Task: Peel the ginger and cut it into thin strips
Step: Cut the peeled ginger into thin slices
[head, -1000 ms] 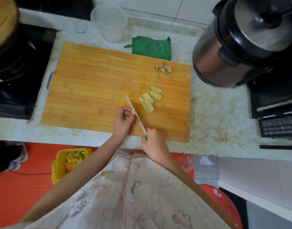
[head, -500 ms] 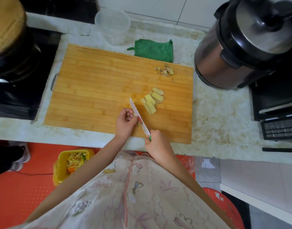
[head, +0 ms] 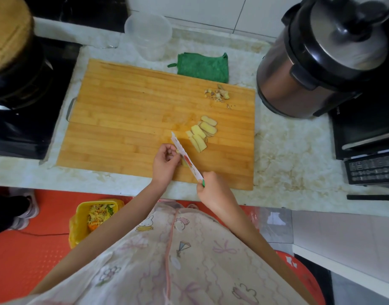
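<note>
ginger piece (head: 184,164) seemingly pinched under left fingers (head: 169,151), against knife (head: 186,158).

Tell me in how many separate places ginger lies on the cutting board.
3: overlapping slices beside the knife tip; peel scraps near the far right corner; one piece pinched by the left hand at the knife. The hand may hide more.

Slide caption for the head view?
Right hand holds a knife against a ginger piece gripped by the left hand on a wooden cutting board, ginger slices beside.
</note>
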`<state>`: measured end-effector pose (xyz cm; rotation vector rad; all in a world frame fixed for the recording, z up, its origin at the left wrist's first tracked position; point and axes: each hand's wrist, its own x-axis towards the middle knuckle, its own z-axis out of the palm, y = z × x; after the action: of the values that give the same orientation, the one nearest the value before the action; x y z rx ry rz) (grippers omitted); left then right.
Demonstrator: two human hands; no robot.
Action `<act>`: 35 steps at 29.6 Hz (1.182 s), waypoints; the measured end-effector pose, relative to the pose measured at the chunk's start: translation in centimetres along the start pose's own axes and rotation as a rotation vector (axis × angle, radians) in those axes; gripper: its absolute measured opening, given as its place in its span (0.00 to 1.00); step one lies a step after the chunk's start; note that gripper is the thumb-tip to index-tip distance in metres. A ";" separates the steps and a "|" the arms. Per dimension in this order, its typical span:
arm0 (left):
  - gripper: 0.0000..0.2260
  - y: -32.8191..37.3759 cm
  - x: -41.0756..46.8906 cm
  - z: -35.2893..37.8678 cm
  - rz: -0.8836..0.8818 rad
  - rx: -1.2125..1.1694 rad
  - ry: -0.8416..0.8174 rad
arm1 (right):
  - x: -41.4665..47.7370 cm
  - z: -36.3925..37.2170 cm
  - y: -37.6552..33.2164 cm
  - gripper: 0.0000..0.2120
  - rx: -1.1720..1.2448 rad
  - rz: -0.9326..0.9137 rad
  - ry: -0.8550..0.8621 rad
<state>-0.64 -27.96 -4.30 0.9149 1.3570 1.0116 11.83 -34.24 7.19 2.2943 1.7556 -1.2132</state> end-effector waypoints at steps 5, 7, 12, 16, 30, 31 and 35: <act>0.05 -0.1 0.1 0.1 -0.003 -0.002 0.003 | 0.1 -0.1 0.1 0.16 0.012 0.015 -0.008; 0.05 0.0 0.1 0.1 0.001 -0.003 0.001 | 0.1 0.0 0.1 0.16 0.022 0.017 -0.006; 0.07 -0.1 0.2 0.2 0.012 0.004 0.006 | 0.2 0.0 0.1 0.14 0.019 0.018 -0.009; 0.07 -0.1 0.1 0.4 0.005 0.009 0.005 | 0.2 0.0 0.2 0.16 0.028 0.003 -0.012; 0.07 0.2 0.1 0.4 -0.007 -0.016 0.019 | 0.3 -0.2 -0.1 0.17 0.020 -0.015 -0.014; 0.07 0.2 0.1 0.4 -0.011 -0.022 0.028 | 0.2 -0.1 0.0 0.18 0.017 -0.017 -0.018; 0.05 0.1 -0.1 0.4 -0.017 -0.013 0.036 | -0.2 0.3 0.7 0.14 0.059 -0.004 -0.033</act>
<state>-0.28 -27.96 -4.20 0.8774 1.3843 1.0270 12.20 -34.75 6.79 2.2882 1.7384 -1.3130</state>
